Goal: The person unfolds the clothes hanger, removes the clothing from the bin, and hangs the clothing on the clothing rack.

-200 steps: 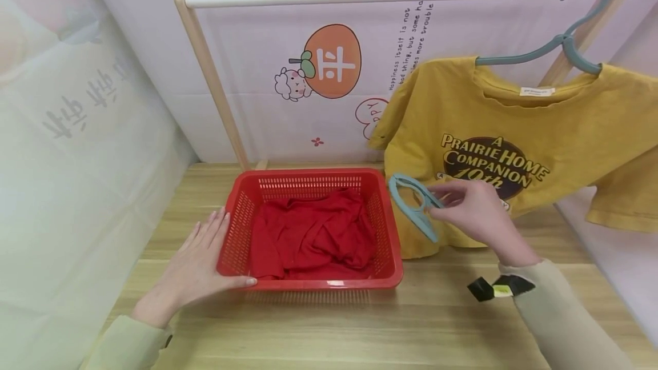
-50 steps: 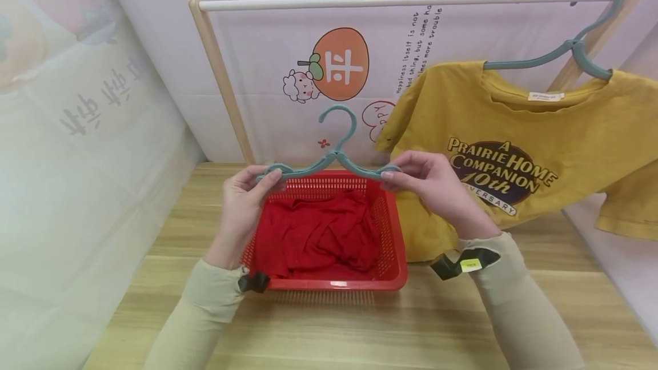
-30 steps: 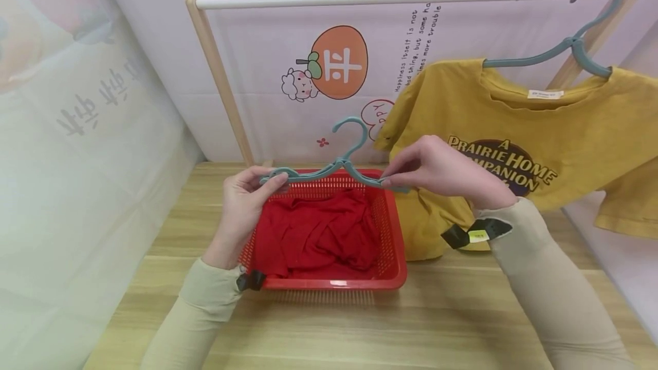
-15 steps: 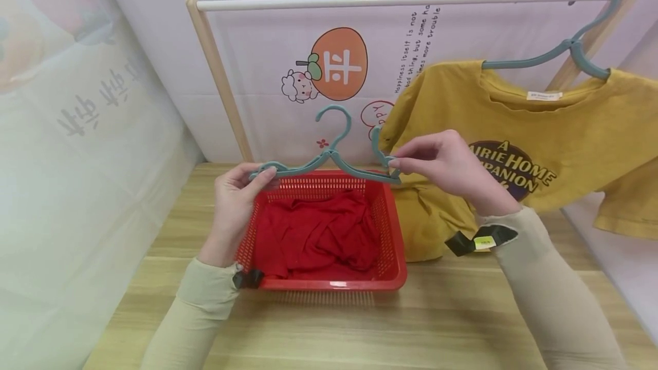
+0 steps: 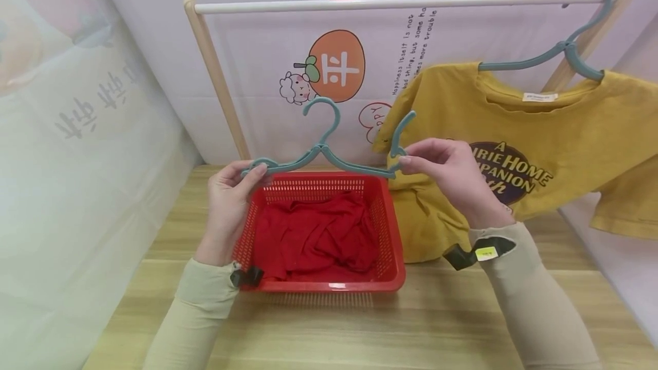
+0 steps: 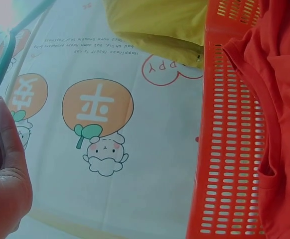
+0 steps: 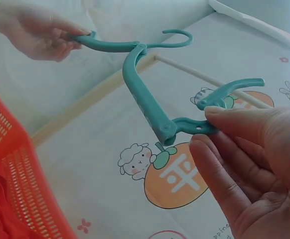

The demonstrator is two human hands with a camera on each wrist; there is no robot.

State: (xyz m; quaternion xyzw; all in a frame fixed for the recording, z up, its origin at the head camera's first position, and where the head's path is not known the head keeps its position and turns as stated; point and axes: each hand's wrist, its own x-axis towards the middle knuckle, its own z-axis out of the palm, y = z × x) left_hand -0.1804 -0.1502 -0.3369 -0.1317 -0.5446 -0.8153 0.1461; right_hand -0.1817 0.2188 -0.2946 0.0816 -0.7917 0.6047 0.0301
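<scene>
A teal folding clothes hanger (image 5: pixel 354 168) is held level above the red basket, hook upward. My left hand (image 5: pixel 228 201) pinches its left end between thumb and fingers; in the left wrist view that hand (image 6: pixel 5 179) shows at the left edge. At the other end, my right hand (image 5: pixel 452 173) pinches a small hinged piece (image 7: pixel 192 125) that is swung out from the arm, with a curved tip (image 7: pixel 239 87) sticking up beyond it. Below, the red plastic basket (image 5: pixel 336 286) holds a crumpled red garment (image 5: pixel 319 238).
A yellow T-shirt (image 5: pixel 452 107) hangs on a second teal hanger (image 5: pixel 529 64) at the right end of the rack's white bar (image 5: pixel 360 4). The rack's wooden left post (image 5: pixel 216 79) stands behind the basket. All rests on a wooden tabletop (image 5: pixel 329 336) before a printed backdrop.
The hanger came from the right, folded in my right hand; my left hand left the basket and took its other end. Lately the hinged right piece has swung outward, and the hanger has shifted left.
</scene>
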